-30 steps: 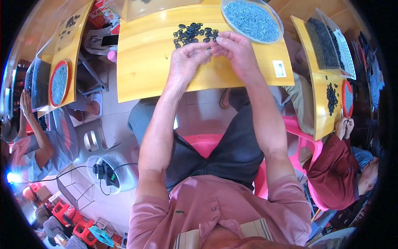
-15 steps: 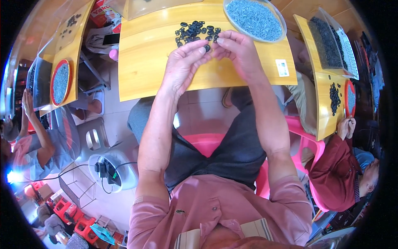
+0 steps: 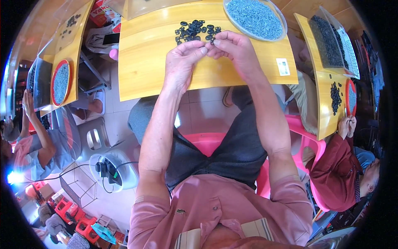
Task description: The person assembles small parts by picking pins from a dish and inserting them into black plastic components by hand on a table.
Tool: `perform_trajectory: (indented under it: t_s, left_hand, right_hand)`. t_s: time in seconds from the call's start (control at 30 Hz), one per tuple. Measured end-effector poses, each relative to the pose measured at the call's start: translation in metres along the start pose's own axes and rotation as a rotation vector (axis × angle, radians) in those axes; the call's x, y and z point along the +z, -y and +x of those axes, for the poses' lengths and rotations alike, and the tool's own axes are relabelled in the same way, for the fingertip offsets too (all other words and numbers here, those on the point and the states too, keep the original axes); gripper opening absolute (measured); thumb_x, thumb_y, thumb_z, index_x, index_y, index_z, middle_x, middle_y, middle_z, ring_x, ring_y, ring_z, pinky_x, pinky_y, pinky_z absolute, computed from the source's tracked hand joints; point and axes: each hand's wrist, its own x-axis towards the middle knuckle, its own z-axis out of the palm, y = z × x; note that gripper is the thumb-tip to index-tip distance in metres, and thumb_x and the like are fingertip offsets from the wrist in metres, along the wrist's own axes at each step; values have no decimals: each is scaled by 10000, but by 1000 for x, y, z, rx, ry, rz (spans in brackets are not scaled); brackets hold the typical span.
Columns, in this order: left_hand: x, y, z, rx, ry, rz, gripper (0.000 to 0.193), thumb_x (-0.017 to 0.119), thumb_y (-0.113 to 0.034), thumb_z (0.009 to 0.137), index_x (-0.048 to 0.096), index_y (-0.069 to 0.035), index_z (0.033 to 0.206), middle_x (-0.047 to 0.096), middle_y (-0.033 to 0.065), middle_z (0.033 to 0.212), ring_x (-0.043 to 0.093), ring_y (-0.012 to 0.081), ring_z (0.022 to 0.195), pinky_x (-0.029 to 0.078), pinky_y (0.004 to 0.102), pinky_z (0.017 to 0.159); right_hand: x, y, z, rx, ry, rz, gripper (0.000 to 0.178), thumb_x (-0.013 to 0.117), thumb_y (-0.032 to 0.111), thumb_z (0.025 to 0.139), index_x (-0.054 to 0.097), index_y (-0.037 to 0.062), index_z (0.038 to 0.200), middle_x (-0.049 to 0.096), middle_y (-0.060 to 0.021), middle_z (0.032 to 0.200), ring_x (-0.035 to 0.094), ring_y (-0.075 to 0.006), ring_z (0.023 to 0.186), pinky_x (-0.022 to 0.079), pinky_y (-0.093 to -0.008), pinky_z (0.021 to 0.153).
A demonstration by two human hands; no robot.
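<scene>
My left hand [image 3: 180, 62] and my right hand [image 3: 237, 53] meet above the near part of the yellow table [image 3: 149, 62]. A small black part [image 3: 212, 41] shows at the fingertips of my right hand, gripped between thumb and fingers. The left thumb and fingers are pinched together right beside it; whatever they hold is hidden. Just beyond the hands lies a loose pile of black oval parts [image 3: 192, 30], some with small lobes. At the far right of the table stands a round clear tray [image 3: 285, 30] full of bluish metal screws [image 3: 253, 18].
A white printed label [image 3: 282, 67] is stuck near the table's right edge. Co-workers sit at tables on both sides, with bins of black parts [image 3: 327, 41] and red-rimmed trays [image 3: 61, 82]. A cable runs to a white tub [image 3: 129, 176] at the lower left.
The left fingertips have moved slightly toward the right ones, and the fingers now meet. The black oval part seen at the left thumb is now hidden.
</scene>
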Motion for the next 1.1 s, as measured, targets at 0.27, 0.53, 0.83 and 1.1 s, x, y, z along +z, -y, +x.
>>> perform_trajectory:
  t_s: [0.27, 0.53, 0.83, 1.1]
  left_hand:
    - [-4, 0, 0, 13, -63, -103, 256, 716, 66, 826, 626, 60, 1065, 692, 150, 984, 683, 205, 928, 560, 301, 873]
    - [0, 2, -2, 12, -43, -115, 242, 665, 92, 853, 620, 68, 1090, 683, 176, 1037, 686, 238, 982, 570, 310, 877]
    - [3, 1, -3, 18, -35, -108, 275, 639, 100, 866, 613, 82, 1139, 672, 193, 1068, 677, 253, 1015, 565, 318, 912]
    - [0, 5, -3, 28, -52, -37, 276, 661, 89, 855, 637, 74, 1130, 677, 175, 1060, 681, 222, 918, 564, 304, 888]
  right_hand:
    - [6, 3, -2, -16, -22, -6, 177, 606, 122, 900, 629, -19, 1006, 708, -120, 935, 703, -175, 802, 531, -269, 709]
    - [6, 4, -2, -24, -42, 7, 181, 607, 122, 898, 631, -19, 1009, 708, -115, 931, 702, -167, 798, 522, -264, 706]
    - [6, 6, -4, -55, -32, -36, 155, 615, 118, 895, 639, -8, 982, 712, -101, 910, 698, -159, 786, 516, -261, 689]
    - [-6, 3, -2, -32, -69, -334, 133, 627, 115, 884, 649, 0, 947, 690, -64, 848, 627, -100, 710, 505, -238, 671]
